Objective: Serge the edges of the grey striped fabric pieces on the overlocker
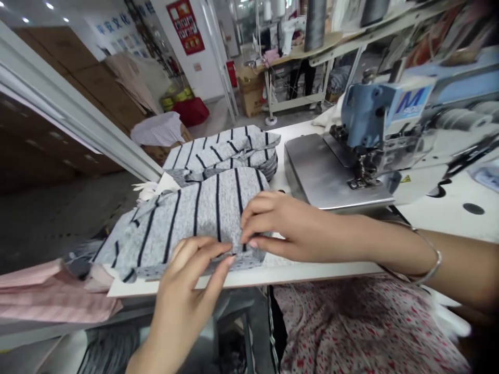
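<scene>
A stack of grey fabric pieces with dark stripes (187, 213) lies on the white table near its front left edge. My left hand (195, 280) is at the stack's front edge, thumb and fingers closed on the edge of the fabric. On the stack's right front corner, my right hand (280, 226) rests with bent fingertips touching the striped cloth; whether it pinches a layer is hard to tell. The two hands are a short way apart. Behind this stack lies a second striped stack (230, 148), its top layers rumpled.
A blue and white sewing machine (364, 117) with a metal plate (331, 171) stands right of the stacks. Pink fabric (54, 291) hangs at the left edge. Floral cloth (362, 327) covers my lap. Cardboard boxes (78, 78) stand beyond a white post.
</scene>
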### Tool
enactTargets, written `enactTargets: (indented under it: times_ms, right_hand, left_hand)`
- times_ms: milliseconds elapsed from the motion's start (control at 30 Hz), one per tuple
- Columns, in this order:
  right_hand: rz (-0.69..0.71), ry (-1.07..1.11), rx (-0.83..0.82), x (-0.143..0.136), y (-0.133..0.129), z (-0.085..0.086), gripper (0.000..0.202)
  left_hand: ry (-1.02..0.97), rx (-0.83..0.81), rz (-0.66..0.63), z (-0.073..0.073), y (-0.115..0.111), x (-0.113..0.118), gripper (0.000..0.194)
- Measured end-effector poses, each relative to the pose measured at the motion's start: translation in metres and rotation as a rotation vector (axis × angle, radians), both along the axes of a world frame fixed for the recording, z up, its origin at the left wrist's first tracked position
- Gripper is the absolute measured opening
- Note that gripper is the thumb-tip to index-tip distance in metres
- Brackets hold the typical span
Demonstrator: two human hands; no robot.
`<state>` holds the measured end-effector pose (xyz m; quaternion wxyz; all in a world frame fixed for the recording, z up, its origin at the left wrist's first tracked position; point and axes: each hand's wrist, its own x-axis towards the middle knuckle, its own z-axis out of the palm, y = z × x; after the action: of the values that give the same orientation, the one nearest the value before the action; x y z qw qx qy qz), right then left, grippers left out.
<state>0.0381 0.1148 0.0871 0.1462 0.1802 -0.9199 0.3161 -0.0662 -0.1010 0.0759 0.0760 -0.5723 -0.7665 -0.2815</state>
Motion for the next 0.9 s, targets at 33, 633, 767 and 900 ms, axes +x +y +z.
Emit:
enactTargets:
  times_ms: [33,633,767,900]
  right_hand:
    - [0.012,-0.017,0.025,0.000,0.000,0.002,0.012]
    - [-0.055,-0.042,-0.127,-0.005,-0.011,0.000,0.016]
    - [-0.072,-0.034,-0.155,-0.004,-0.010,0.000,0.016]
    - [-0.085,-0.041,-0.170,-0.003,-0.010,-0.001,0.018]
  left_hand:
    - [-0.005,-0.005,-0.021,0.000,0.000,-0.002,0.012]
    - [-0.285,-0.110,0.023,0.009,0.009,-0.007,0.019]
    - [-0.353,-0.124,0.014,0.013,0.015,-0.015,0.013]
    - [-0.335,-0.085,-0.013,0.011,0.017,-0.017,0.012]
